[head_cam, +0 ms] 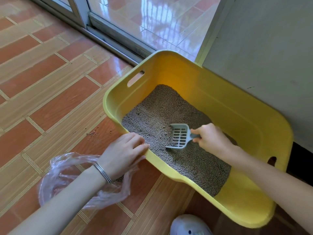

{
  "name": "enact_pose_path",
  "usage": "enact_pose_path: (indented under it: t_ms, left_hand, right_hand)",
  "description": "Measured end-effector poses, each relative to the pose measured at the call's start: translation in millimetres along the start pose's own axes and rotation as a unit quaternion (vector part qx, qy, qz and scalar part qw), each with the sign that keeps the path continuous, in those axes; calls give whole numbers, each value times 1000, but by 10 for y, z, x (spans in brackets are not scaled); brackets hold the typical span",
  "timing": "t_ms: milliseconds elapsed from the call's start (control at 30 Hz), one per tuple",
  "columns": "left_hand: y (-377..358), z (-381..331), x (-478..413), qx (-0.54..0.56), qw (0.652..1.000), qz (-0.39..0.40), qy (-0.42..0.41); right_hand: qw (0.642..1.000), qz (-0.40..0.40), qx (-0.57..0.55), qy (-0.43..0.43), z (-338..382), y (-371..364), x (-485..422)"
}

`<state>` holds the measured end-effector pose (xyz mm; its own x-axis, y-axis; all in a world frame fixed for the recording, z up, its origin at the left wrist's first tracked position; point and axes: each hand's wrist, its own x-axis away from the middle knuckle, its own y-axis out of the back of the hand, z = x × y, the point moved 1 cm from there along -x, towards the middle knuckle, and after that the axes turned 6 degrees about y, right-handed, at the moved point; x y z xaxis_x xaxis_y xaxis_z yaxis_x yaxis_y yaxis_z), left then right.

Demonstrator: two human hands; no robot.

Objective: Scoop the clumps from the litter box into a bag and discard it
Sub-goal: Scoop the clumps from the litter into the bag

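A yellow litter box [228,106] stands on the floor against a wall, half filled with grey-brown litter [157,114]. My right hand [210,138] grips the handle of a pale slotted scoop [179,135] whose blade digs into the litter near the middle. My left hand [123,151] rests on the box's near rim with fingers over the edge. A clear plastic bag [55,180] lies open on the floor under my left forearm, with some litter inside.
A few spilled litter grains [93,133] lie on the tiled floor left of the box. A sliding door track [108,36] runs behind. A grey wall [264,56] stands to the right. A white shoe [189,225] shows at the bottom.
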<state>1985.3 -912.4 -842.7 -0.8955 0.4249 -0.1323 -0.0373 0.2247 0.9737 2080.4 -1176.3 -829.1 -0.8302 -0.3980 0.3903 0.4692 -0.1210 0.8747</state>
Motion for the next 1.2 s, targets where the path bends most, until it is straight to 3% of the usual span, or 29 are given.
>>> enact_pose_path:
  t_ms: [167,467,700,933,1200]
  left_hand:
    - [-5,11,-8,12,1000,-2,3]
    - [-62,31,-46,57,998,-5,2]
    - [-79,47,-38,71,997,0,-3]
    - [-15,27,-38,69,998,-4,2]
    - [13,21,-64,64,998,-4,4]
  right_hand:
    - [995,-34,-90,-8,221,-35,-292]
    - [985,-108,-137,1,682,-134,-562]
    - [964,-131,-229,-21,659,-177,-460]
    - [977,-136,-163,16,240,36,-243]
    - [996,-73,-26,-38,241,88,-202]
